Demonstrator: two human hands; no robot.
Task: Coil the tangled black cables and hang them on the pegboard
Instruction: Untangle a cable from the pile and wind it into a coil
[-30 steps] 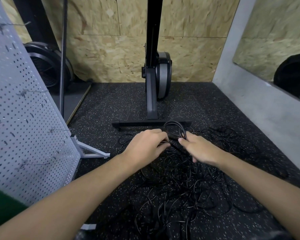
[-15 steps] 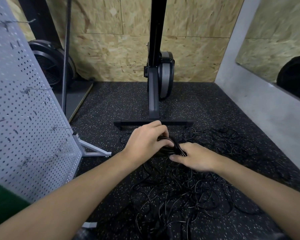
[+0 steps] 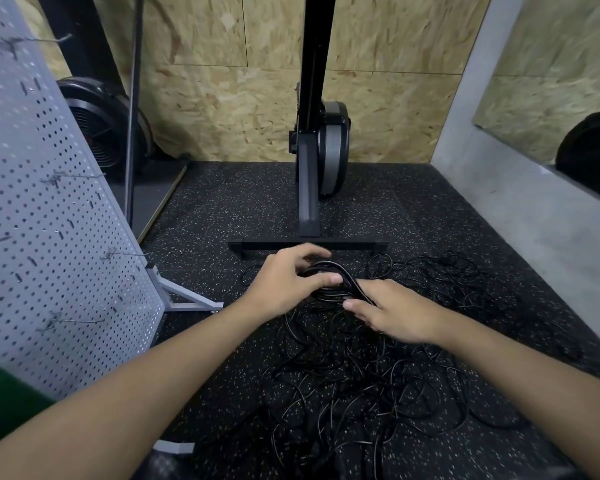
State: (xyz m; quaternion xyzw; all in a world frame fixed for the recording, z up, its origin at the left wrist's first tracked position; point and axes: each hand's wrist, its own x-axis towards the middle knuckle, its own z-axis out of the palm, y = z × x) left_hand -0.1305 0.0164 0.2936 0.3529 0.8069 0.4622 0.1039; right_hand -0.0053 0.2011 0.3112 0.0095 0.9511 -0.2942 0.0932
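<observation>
A big tangle of thin black cables [image 3: 371, 372] sprawls over the speckled rubber floor in front of me. My left hand [image 3: 288, 282] grips a small coil of black cable [image 3: 329, 277], thumb over the loops and fingers curled behind them. My right hand [image 3: 392, 311] is just right of the coil and pinches the strand running off it. The grey pegboard [image 3: 49, 237] leans at the left with several wire hooks [image 3: 68, 320] sticking out; no cable hangs on the hooks I can see.
A black exercise machine [image 3: 312, 174] stands right behind the coil, its crossbar foot [image 3: 309, 244] on the floor. The pegboard's white frame leg [image 3: 184, 296] juts out at floor level. A fan [image 3: 97, 129] sits back left. A grey wall [image 3: 520, 209] closes the right side.
The loop that stood up between my hands has been laid down into the coil in my left hand. My right hand slid back toward me along the strand.
</observation>
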